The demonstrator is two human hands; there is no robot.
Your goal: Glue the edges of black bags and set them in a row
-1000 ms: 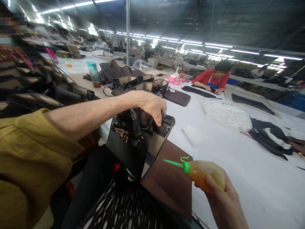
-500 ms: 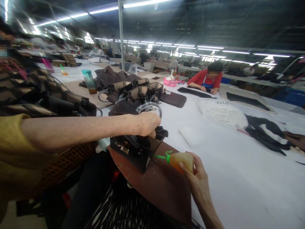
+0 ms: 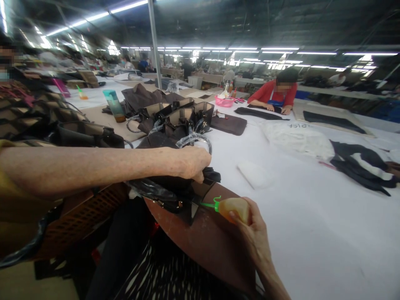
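My left hand point(image 3: 194, 162) is closed on the top edge of a black handbag point(image 3: 175, 191) that stands on a brown board point(image 3: 206, 246) at the table's near edge. My right hand point(image 3: 254, 235) grips a soft amber squeeze bottle point(image 3: 234, 207) with a green nozzle. The nozzle tip touches the handbag's open side. A clear plastic-wrapped handle point(image 3: 193, 141) arches just behind my left hand.
More dark handbags point(image 3: 178, 114) stand in a row behind, with a teal bottle point(image 3: 113, 104) to their left. A white pad point(image 3: 254, 175) lies on the white table point(image 3: 312, 216). A person in red point(image 3: 275, 93) leans on the far side. Dark fabric pieces point(image 3: 362, 164) lie at right.
The handbag came down from a lifted tilt onto the brown board. My right hand moved the squeeze bottle left and forward until its nozzle reached the bag's side.
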